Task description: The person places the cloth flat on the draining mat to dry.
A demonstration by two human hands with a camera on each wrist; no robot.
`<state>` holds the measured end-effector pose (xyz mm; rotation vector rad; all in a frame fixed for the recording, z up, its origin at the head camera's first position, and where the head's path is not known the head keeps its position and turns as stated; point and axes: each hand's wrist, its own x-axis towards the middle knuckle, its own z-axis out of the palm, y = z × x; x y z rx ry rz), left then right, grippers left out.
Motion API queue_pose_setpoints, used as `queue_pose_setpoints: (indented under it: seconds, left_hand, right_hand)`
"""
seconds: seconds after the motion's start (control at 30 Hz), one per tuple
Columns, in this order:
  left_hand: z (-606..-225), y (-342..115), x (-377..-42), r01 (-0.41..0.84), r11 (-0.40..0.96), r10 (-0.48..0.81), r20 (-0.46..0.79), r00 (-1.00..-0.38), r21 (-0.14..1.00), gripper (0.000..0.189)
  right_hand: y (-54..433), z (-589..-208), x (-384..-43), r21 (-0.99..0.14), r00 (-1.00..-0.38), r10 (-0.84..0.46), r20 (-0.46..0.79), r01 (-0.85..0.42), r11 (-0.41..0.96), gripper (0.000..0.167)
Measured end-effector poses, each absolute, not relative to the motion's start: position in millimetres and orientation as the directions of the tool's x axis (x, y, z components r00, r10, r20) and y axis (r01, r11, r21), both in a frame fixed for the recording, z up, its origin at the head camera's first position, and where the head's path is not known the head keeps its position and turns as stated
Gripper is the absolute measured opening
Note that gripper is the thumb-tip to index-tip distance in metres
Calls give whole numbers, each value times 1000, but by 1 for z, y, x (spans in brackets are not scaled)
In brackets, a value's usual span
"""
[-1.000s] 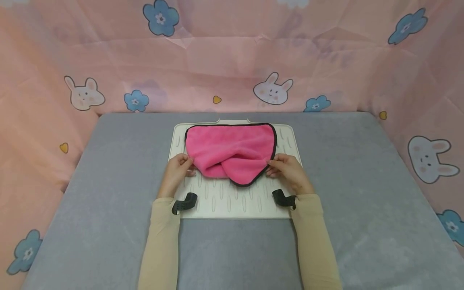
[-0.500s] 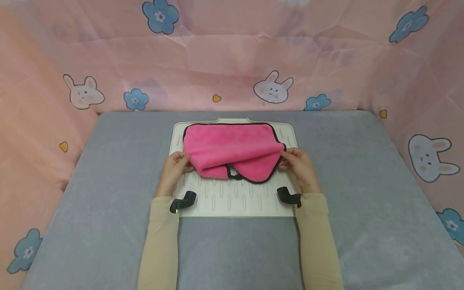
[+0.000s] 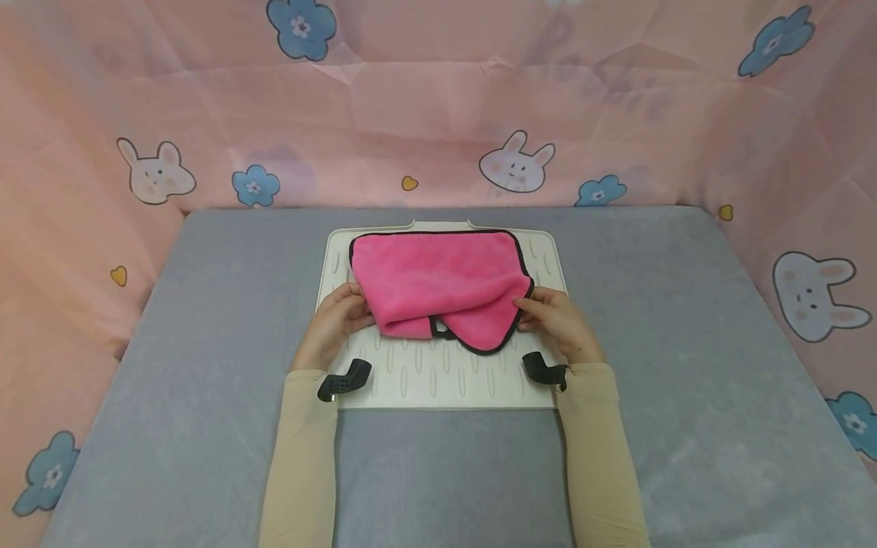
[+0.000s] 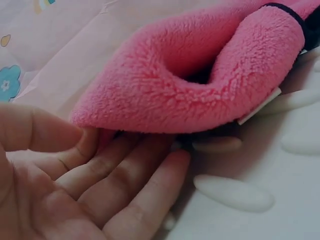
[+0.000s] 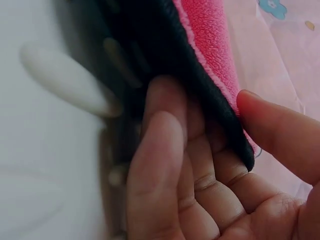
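A pink plush towel [image 3: 438,266] with black edging lies folded on a white ribbed board [image 3: 425,392]. Its lower right part hangs out as a loose rounded flap [image 3: 483,327]. At the towel's left side is my left hand [image 3: 336,323]. In the left wrist view, its nearly straight fingers [image 4: 145,195] reach under the rolled fold, with the thumb just outside the edge. My right hand [image 3: 558,320] pinches the black-edged right side, thumb on the pink pile and fingers beneath. In the right wrist view, the fingertips [image 5: 167,95] are partly tucked under the dark underside.
The board rests on a grey cloth-covered table [image 3: 452,479]. Behind and at both sides hangs a pink curtain [image 3: 411,99] printed with rabbits and flowers. Black camera mounts [image 3: 346,380] project from both wrists over the board's front.
My right hand first drew the right edge outward, then eased back slightly left and down. My left hand went from pinching the left edge to fingers slipped under it. The front fold has shifted.
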<state>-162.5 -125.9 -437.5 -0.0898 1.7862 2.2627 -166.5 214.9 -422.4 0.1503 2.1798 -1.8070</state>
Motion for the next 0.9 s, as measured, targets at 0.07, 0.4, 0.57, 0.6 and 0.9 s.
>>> queue_pose_setpoints:
  seconds: [0.07, 0.4, 0.57, 0.6, 0.9]
  left_hand:
    - [-437, -125, -163, -251, -185, 181, -218, -959, 950, 10]
    - [-433, -121, -162, -330, -59, 241, -307, -921, 942, 59]
    - [-433, -120, -163, -333, -96, 237, -304, -923, 938, 64]
    - [-433, -120, -163, -333, -105, 231, -302, -925, 937, 64]
    - [-430, -115, -164, -348, -136, 190, -321, -928, 928, 62]
  right_hand:
    - [215, -423, -167, -939, -947, -117, -300, 272, 210, 24]
    - [215, -423, -167, -933, -943, -119, -311, 279, 226, 24]
    - [214, -422, -166, -921, -935, -128, -330, 289, 262, 23]
    - [213, -422, -166, -919, -934, -130, -333, 291, 266, 23]
    - [212, -419, -166, -919, -930, -154, -334, 285, 272, 21]
